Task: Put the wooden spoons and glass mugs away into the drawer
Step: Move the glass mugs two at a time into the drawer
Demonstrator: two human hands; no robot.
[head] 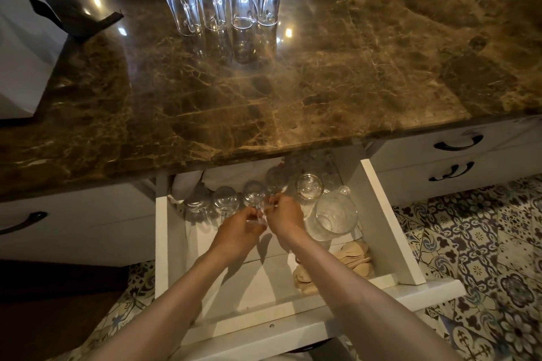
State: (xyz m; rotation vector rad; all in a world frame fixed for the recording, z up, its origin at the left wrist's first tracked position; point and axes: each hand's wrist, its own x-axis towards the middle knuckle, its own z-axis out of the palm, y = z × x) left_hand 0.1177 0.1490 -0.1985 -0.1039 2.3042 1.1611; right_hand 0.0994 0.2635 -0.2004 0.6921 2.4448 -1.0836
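Observation:
The white drawer [384, 223] stands pulled out below the marble counter. Both my hands are inside it, holding one glass mug [262, 212] between them: my left hand [237, 231] grips its near side and my right hand [283, 215] curls round its far side. Behind them, several mugs [225, 199] stand upside down in a row in the drawer. A pile of wooden spoons [353, 258] lies at the drawer's front right, partly hidden by my right forearm. Several more glass mugs [221, 1] stand upside down in a row at the back of the counter.
A larger glass jar [335, 218] and a round glass lid [309, 186] sit in the drawer's right half. Shut drawers with black handles [457, 142] flank the open one. A white and black object [26, 23] stands on the counter's left. Patterned floor tiles lie below.

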